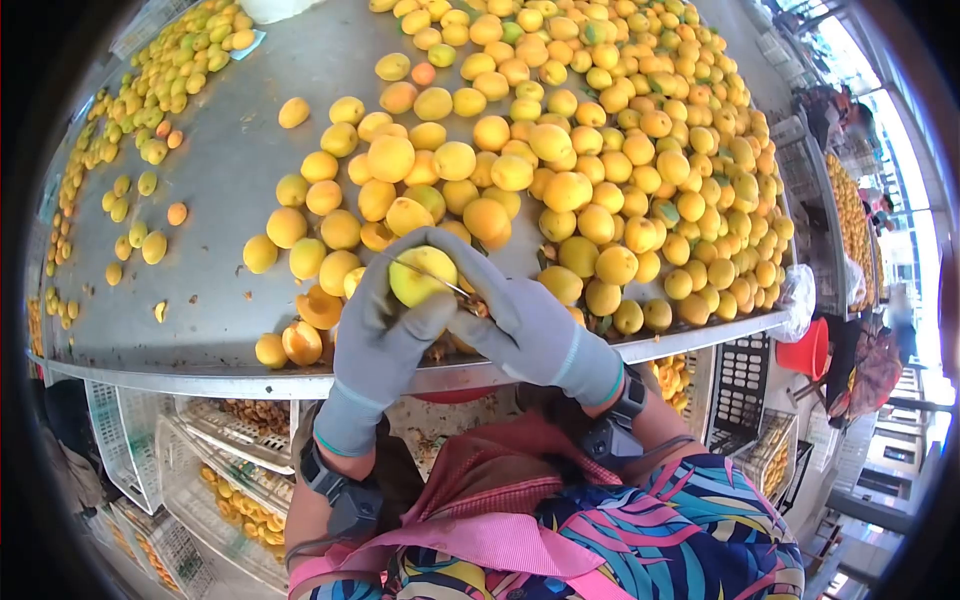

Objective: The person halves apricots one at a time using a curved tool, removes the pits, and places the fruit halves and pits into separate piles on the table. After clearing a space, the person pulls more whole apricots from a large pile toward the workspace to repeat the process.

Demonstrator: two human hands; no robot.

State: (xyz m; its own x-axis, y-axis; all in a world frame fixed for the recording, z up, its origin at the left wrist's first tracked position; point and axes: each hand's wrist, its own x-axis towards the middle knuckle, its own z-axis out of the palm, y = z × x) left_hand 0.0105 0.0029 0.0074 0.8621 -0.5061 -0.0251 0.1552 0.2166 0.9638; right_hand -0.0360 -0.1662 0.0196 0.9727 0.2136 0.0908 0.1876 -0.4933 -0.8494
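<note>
My left hand (375, 335), in a grey glove, is closed round a yellow-green apricot (412, 280) just above the table's near edge. A thin knife (435, 272) lies with its blade across the top of this fruit. Gripping the knife's near end is my right hand (535, 330), gloved in grey too, its thumb close to the left thumb; the handle is mostly hidden. Something brown (475, 306) shows at the right fingertips. Left of my left hand, cut apricots (302, 343) rest on the metal.
A metal table (225, 260) carries a large heap of apricots (640, 150) on the right and greener ones (185, 60) at far left. Below its edge stand plastic crates (180, 440) with cut fruit. A red bucket (803, 348) and a black crate (740, 385) are at right.
</note>
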